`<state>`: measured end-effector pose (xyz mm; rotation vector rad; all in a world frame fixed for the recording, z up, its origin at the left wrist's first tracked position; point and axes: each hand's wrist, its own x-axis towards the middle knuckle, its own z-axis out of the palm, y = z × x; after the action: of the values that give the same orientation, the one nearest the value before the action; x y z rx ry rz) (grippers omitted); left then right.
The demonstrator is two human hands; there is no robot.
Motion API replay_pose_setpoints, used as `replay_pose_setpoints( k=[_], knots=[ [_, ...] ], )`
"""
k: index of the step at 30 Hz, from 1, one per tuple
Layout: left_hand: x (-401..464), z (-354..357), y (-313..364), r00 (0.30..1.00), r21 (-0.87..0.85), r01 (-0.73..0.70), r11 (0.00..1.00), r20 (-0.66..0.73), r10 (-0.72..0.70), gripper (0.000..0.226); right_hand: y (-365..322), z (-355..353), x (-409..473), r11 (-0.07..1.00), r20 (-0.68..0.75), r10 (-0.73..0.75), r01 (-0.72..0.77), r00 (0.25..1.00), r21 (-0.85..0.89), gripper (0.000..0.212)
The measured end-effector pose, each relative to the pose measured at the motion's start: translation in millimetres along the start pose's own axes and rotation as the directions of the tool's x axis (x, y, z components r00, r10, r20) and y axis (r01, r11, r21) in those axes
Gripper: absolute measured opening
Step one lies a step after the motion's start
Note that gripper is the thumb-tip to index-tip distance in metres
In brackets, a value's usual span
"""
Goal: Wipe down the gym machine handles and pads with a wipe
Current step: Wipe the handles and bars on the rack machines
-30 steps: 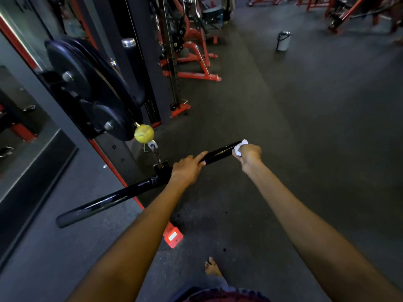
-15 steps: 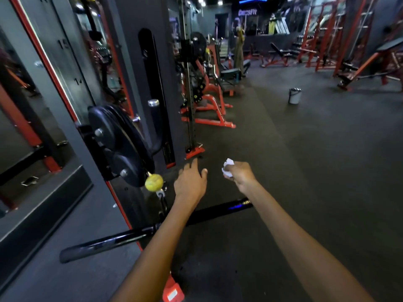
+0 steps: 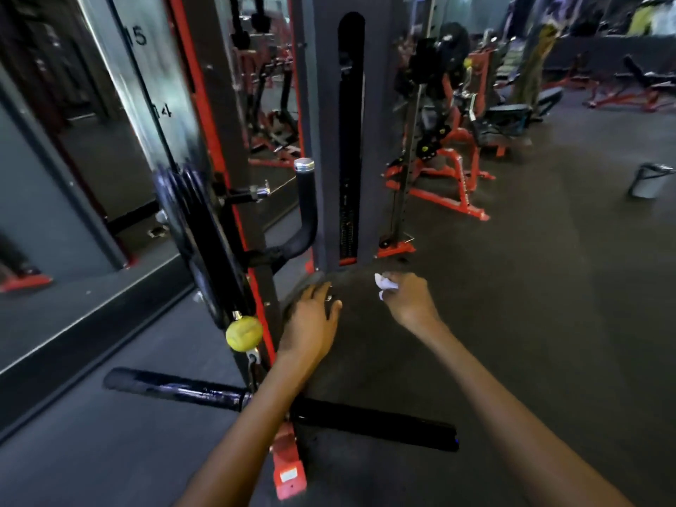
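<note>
A crumpled white wipe [image 3: 385, 282] is pinched in my right hand [image 3: 409, 298], which hovers in front of the machine's grey column [image 3: 329, 115]. My left hand [image 3: 311, 320] is open with fingers spread, holding nothing, just left of the right hand. Below both forearms hangs a long black cable bar [image 3: 373, 420], lying level and partly hidden behind my left forearm. A yellow ball stopper [image 3: 244, 333] sits on the cable above the bar. A curved black padded handle [image 3: 305, 214] with a chrome cap juts from the machine frame above my left hand.
Black weight plates [image 3: 197, 228] hang on the frame at left, beside a mirror wall [image 3: 73, 177]. A red foot [image 3: 290, 466] of the frame lies on the floor. Red-framed machines [image 3: 450, 170] stand behind, and a grey bucket [image 3: 651, 181] stands at the far right.
Both hands have let go of the black bar and lifted away from it. The bar now hangs lower in view, and my gaze has risen toward the machine column.
</note>
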<state>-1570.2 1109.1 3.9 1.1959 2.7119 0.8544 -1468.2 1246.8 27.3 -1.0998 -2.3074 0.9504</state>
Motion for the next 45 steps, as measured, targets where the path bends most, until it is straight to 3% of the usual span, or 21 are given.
replay_pose_setpoints(
  k=[2,6,9,11,14,19,22,27,30,33,35,37,39,43,45],
  knots=[
    [3.1,-2.9,-0.2,0.994,0.015,0.000,1.000,-0.112,0.002,0.046,-2.5,4.3,12.2,0.997,0.027,-0.064,0.063,0.998,0.039,0.015],
    [10.6,-8.9,0.7,0.968,0.034,0.091,0.995,-0.237,-0.080,0.048,-10.6,13.0,39.1,0.973,0.121,-0.173,0.151,0.977,0.177,0.029],
    [20.3,-14.1,5.7,0.934,0.030,0.149,0.988,-0.333,-0.131,0.049,-17.0,14.8,61.3,0.950,0.209,-0.248,0.194,0.946,0.246,0.014],
    [26.7,-17.8,14.9,0.910,0.040,0.173,0.984,-0.389,-0.144,0.048,-23.5,10.3,73.7,0.931,0.222,-0.320,0.263,0.921,0.252,0.017],
    [36.0,-25.0,33.1,0.846,0.032,0.233,0.972,-0.500,-0.186,0.047,-31.4,0.1,90.3,0.897,0.194,-0.409,0.355,0.892,0.262,0.047],
    [56.6,-36.5,45.3,0.762,0.079,0.269,0.960,-0.627,-0.162,0.048,-44.9,-19.0,106.6,0.837,0.131,-0.507,0.450,0.852,0.312,0.045],
    [72.2,-46.5,38.3,0.711,0.101,0.311,0.945,-0.685,-0.161,0.051,-51.9,-24.0,115.2,0.789,0.067,-0.563,0.512,0.824,0.339,0.027],
    [103.6,-74.1,19.4,0.596,0.104,0.286,0.953,-0.797,-0.092,0.050,-69.0,-24.3,143.9,0.749,-0.077,-0.592,0.583,0.802,0.314,0.040],
    [125.1,-91.7,6.3,0.577,0.153,0.299,0.942,-0.815,-0.051,0.059,-89.6,-18.1,157.6,0.652,-0.207,-0.723,0.750,0.659,0.110,0.036],
    [146.6,-104.1,-10.2,0.549,0.189,0.328,0.925,-0.835,-0.024,0.058,-113.5,-8.9,165.1,0.359,-0.207,-0.921,0.927,0.331,-0.112,0.019],
    [155.5,-105.4,-20.1,0.530,0.212,0.357,0.910,-0.848,-0.011,0.058,-121.2,3.6,176.6,0.120,-0.073,-0.992,0.973,0.108,-0.197,0.023],
    [162.0,-101.8,-31.3,0.502,0.249,0.374,0.893,-0.864,0.031,0.057,-118.9,19.2,198.0,-0.118,0.039,-0.993,0.921,-0.112,-0.371,0.023],
    [167.4,-97.5,-42.5,0.477,0.287,0.398,0.871,-0.876,0.071,0.056,-107.9,35.4,215.5,-0.203,0.105,-0.979,0.885,-0.175,-0.420,0.026],
    [177.1,-95.0,-46.7,0.404,0.243,0.392,0.888,-0.912,0.071,0.056,-83.8,54.4,209.6,-0.280,0.257,-0.952,0.822,-0.169,-0.497,0.024],
    [179.4,-93.7,-47.2,0.377,0.220,0.400,0.890,-0.924,0.060,0.058,-71.4,63.8,200.2,-0.403,0.428,-0.884,0.766,-0.185,-0.500,0.021]
  ],
)
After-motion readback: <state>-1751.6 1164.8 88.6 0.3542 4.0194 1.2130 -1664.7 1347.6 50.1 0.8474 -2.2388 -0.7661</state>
